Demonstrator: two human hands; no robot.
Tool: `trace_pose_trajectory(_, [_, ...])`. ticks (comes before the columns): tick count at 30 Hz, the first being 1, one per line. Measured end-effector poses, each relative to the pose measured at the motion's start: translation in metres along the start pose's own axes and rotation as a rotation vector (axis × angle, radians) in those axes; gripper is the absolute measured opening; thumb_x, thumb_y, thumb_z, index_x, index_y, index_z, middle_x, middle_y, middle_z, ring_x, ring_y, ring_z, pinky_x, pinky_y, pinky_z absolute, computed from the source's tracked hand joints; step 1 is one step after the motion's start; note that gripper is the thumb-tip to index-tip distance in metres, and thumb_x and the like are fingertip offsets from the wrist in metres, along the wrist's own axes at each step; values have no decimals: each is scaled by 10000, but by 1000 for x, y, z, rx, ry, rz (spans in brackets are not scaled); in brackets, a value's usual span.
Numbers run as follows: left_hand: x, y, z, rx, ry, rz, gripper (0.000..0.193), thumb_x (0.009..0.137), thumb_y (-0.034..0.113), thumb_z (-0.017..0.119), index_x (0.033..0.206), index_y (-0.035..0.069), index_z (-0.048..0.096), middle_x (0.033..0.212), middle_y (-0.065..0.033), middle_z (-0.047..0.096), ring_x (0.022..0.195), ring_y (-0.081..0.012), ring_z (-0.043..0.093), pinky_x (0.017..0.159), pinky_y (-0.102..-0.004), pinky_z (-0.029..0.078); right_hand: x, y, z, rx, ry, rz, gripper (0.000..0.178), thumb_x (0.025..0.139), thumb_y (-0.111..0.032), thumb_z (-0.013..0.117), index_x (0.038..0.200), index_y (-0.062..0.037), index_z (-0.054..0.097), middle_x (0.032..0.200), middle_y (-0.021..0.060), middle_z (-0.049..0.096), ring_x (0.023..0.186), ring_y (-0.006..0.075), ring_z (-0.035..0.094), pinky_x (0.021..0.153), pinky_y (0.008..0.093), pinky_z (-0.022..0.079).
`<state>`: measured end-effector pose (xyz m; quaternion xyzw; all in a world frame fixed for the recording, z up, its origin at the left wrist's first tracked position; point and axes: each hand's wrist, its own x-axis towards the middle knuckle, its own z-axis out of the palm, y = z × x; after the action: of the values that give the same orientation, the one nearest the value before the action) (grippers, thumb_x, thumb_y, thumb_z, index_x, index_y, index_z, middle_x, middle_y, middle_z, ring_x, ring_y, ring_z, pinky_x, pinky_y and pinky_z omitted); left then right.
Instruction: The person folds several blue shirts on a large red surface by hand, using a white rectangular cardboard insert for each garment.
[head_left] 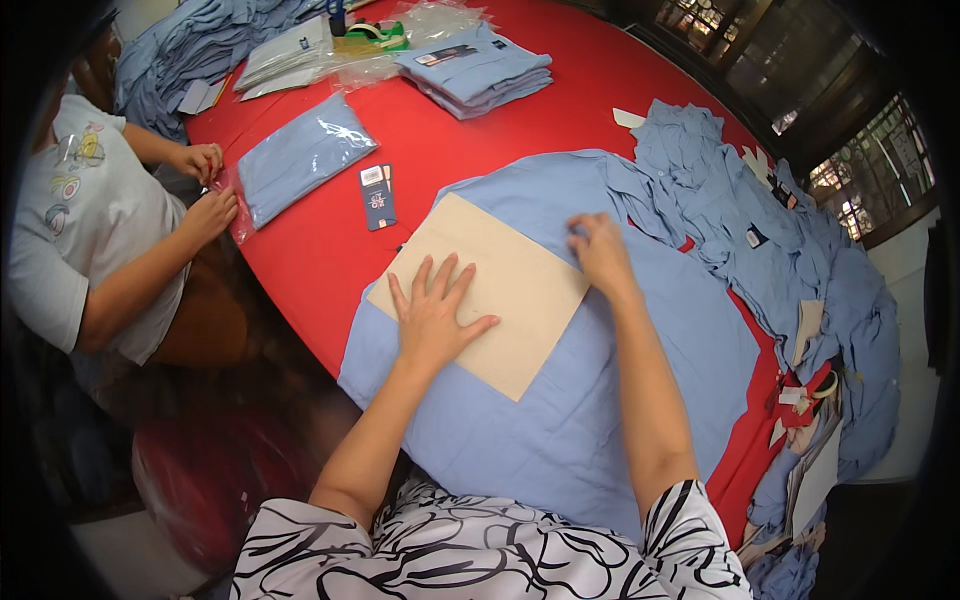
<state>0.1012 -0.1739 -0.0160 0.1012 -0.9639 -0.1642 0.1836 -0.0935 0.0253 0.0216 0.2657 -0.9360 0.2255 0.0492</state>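
Observation:
A light blue garment (660, 370) lies spread over the table in front of me. On it rests a flat beige cardboard sheet (520, 270), turned at an angle. My left hand (433, 318) presses flat on the cardboard with its fingers spread. Just past the cardboard's right corner, my right hand (603, 258) hovers over or touches the garment. Its fingers look curled but are smeared by motion, so whether they grip cloth cannot be made out. Dark blue hang tags (378, 198) lie beyond the cardboard's upper left edge.
A co-worker (130, 230) at the left handles a clear-bagged blue garment (305, 158). Folded garments (478, 68) are stacked at the back near a green tape dispenser (375, 38). Heaped blue garments (700, 190) line the right side of the red-covered table (440, 150).

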Motion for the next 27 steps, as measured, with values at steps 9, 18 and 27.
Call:
trace_pose_trajectory(9, [7,2,4,-25,-39,38,782,715,604,751,1359,192,581,1494,-32,463,1433,-316,318,1151,-664,74,36,40,-61,10,20,59,352,834,-218,709,1148,-63,677,1203,105,653,1164,319,536,972,448,407])
trace_pose_trajectory(18, [2,-27,26,-142,17,110,722,863,512,608,1418,70,473,1499,-95,438,1438,-290,317,1190,-601,48,-28,-54,35,98,-142,-204,579,976,-460,501,1447,-125,476,1576,173,305,1474,384,218,1188,569,143])
trace_pose_trajectory(27, [-14,-43,35,-121,101,114,881,861,567,585,1504,32,309,1565,-161,320,1475,-295,260,1197,-548,37,-104,-44,-13,533,-331,-95,410,959,-238,520,1333,-79,580,1358,180,563,1315,347,472,1125,462,331])
